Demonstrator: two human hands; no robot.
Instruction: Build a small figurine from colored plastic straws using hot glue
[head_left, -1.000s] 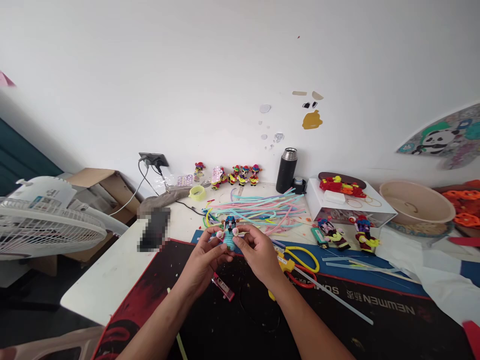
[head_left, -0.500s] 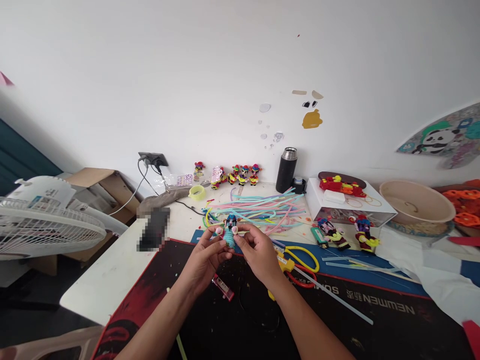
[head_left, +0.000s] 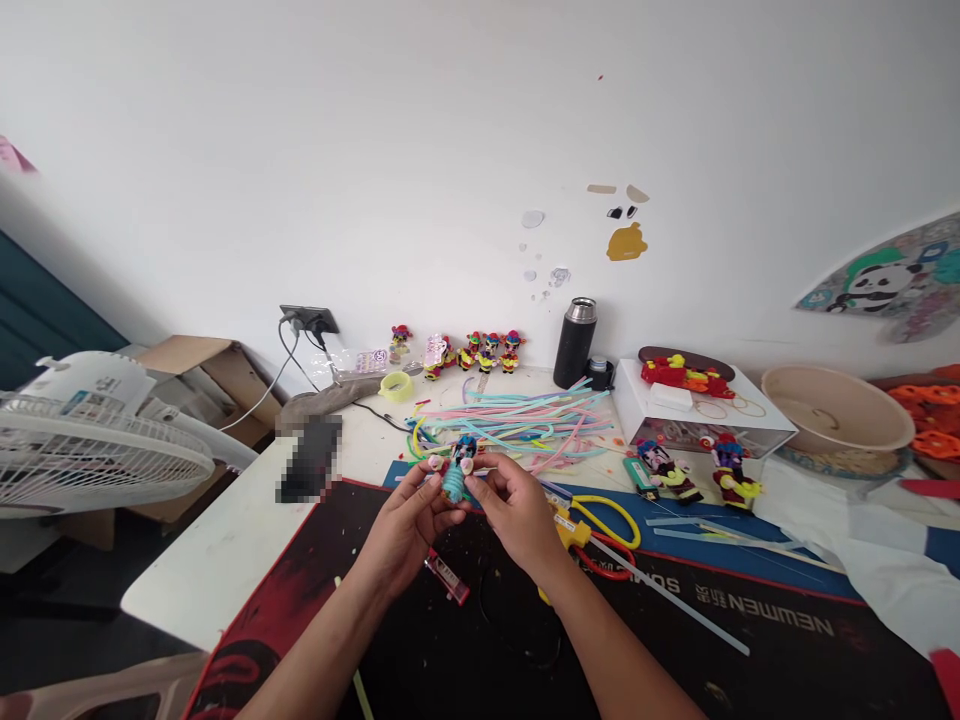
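Note:
Between my two hands is a small pipe-cleaner doll point(head_left: 454, 480), with a light-blue ribbed body, a dark blue and black head and pale pinkish ball-like hands. My left hand point(head_left: 411, 520) pinches its left side between thumb and fingers. On the other side, my right hand point(head_left: 516, 510) grips it the same way, the thumb against the body. The doll's lower end is partly hidden by my fingers. Under my hands a dark red lighter point(head_left: 448, 577) lies on the black mat point(head_left: 450, 660). Right of my right hand lies a yellow glue gun point(head_left: 573, 530).
Behind my hands spreads a heap of pastel pipe cleaners point(head_left: 517, 415). Finished dolls point(head_left: 491, 352) stand along the wall, and two more point(head_left: 731, 472) sit at right. A black thermos point(head_left: 576, 343), a white box point(head_left: 705, 410), a beige bowl point(head_left: 836, 410) and a fan point(head_left: 97, 450) surround the workplace.
The doll has tilted and turned slightly in my fingers. Both hands keep hold of it and have barely moved; the view has shifted a little.

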